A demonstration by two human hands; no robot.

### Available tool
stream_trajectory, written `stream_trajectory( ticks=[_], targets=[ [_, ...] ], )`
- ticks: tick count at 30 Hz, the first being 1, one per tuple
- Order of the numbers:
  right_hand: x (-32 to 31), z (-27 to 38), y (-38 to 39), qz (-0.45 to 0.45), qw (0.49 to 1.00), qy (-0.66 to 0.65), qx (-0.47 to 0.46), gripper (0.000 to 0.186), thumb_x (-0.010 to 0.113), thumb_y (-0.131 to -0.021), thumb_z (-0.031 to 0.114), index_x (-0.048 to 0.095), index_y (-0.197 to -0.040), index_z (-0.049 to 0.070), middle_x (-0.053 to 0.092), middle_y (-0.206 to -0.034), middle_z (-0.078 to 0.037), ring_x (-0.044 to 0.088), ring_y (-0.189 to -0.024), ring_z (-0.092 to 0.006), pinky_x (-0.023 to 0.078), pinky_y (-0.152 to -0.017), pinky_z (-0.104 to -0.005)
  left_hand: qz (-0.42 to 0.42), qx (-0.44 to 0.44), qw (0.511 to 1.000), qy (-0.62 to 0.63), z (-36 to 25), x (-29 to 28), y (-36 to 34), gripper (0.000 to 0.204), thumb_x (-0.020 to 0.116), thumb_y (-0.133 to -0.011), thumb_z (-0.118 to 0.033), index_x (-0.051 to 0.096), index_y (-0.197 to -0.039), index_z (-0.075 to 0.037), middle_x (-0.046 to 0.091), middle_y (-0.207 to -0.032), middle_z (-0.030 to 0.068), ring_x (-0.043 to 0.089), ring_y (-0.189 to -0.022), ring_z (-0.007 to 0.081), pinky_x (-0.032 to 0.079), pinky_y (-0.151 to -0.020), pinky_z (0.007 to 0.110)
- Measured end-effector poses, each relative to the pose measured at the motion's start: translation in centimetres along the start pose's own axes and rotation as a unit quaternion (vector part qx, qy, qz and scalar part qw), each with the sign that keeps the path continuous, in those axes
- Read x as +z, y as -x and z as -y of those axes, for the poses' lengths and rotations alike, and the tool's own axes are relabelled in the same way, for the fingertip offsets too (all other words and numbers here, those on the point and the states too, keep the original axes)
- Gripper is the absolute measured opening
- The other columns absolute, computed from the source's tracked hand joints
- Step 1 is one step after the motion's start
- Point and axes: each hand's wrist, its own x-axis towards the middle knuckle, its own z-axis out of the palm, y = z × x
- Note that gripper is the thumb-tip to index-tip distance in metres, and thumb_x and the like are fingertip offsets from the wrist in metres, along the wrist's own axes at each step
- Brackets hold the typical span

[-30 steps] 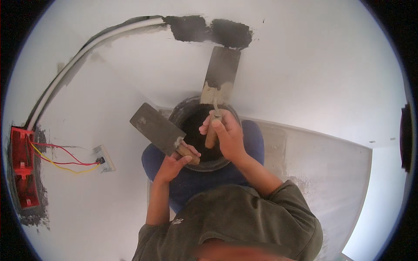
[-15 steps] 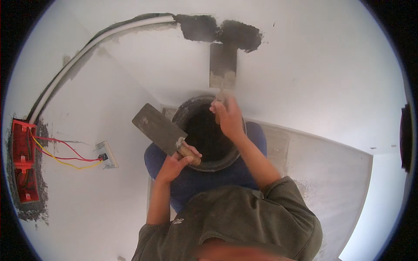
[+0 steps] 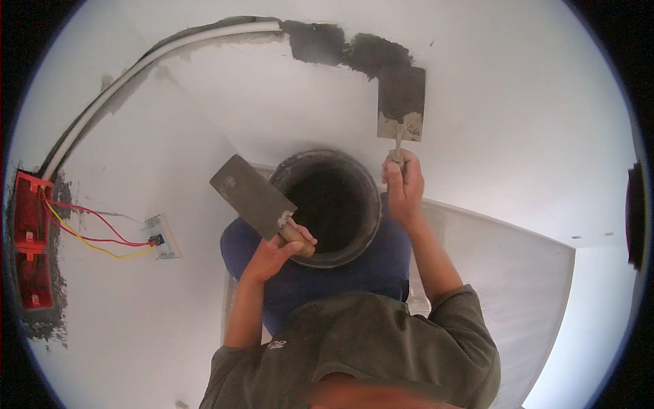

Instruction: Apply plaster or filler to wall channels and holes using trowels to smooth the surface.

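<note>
Here, the left hand (image 3: 270, 260) grips a wood-handled, rectangular trowel (image 3: 253, 198), the right hand (image 3: 407, 187) a paste-smeared trowel (image 3: 402, 95).

Red wall box (image 3: 31, 247): set in white wall (image 3: 129, 300). Brightly lit pale surface (image 3: 587, 307): far right of the box.
</note>
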Motion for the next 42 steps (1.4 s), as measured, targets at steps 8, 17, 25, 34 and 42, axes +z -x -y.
stream_trajectory(
  ticks=[8,17,25,34,42],
  targets=[
    [8.9,1.5,-1.5,-0.004,0.973,-0.23,0.029,0.033,0.048,-0.11,0.037,0.05,-0.118,0.004,0.059,-0.091,-0.004,0.05,-0.061,-0.0086,0.043,-0.054,-0.0232,-0.009,-0.012,0.999,-0.042,-0.3,0.2,0.3,0.049,0.073,-0.095,-0.025,0.046,-0.131,-0.006,0.066,-0.117,0.0109,0.066,-0.115,0.0274,0.048,-0.106,0.045],
    [11.8,0.9,-0.7,0.031,0.961,-0.26,0.086,0.031,0.046,-0.11,0.035,0.052,-0.114,0.004,0.058,-0.09,-0.004,0.054,-0.078,-0.0121,0.047,-0.073,-0.0279,-0.025,-0.024,0.999,-0.014,-0.4,-0.5,1.1,0.044,0.069,-0.096,-0.012,0.041,-0.129,-0.008,0.064,-0.114,0.0097,0.065,-0.113,0.0252,0.051,-0.103,0.043],
    [9.6,0.4,0.8,0.039,0.983,-0.127,0.124,0.03,0.048,-0.108,0.029,0.055,-0.119,0.002,0.06,-0.085,-0.003,0.056,-0.077,-0.0122,0.047,-0.072,-0.0279,-0.011,-0.018,1.0,-0.007,-0.1,-0.3,0.7,0.044,0.068,-0.096,-0.01,0.041,-0.131,-0.008,0.064,-0.115,0.0099,0.065,-0.113,0.025,0.051,-0.103,0.043],
    [0.6,0.4,0.6,-0.015,0.987,0.155,-0.045,0.041,0.053,-0.107,0.035,0.054,-0.127,-0.001,0.068,-0.087,-0.013,0.067,-0.078,-0.0226,0.053,-0.073,-0.0374,-0.004,-0.01,1.0,0.017,0.4,-0.5,0.4,0.049,0.072,-0.096,-0.021,0.042,-0.133,-0.01,0.063,-0.119,0.0105,0.065,-0.118,0.0295,0.049,-0.106,0.047],
    [4.3,0.9,-1.3,0.004,0.999,-0.032,0.028,0.031,0.051,-0.107,0.028,0.055,-0.121,0.001,0.061,-0.08,-0.005,0.057,-0.069,-0.0128,0.048,-0.064,-0.0285,-0.003,0.003,1.0,0.005,-0.1,0.8,0.0,0.045,0.071,-0.094,-0.015,0.043,-0.129,-0.009,0.065,-0.114,0.0095,0.066,-0.113,0.0255,0.049,-0.104,0.046]
  ],
)
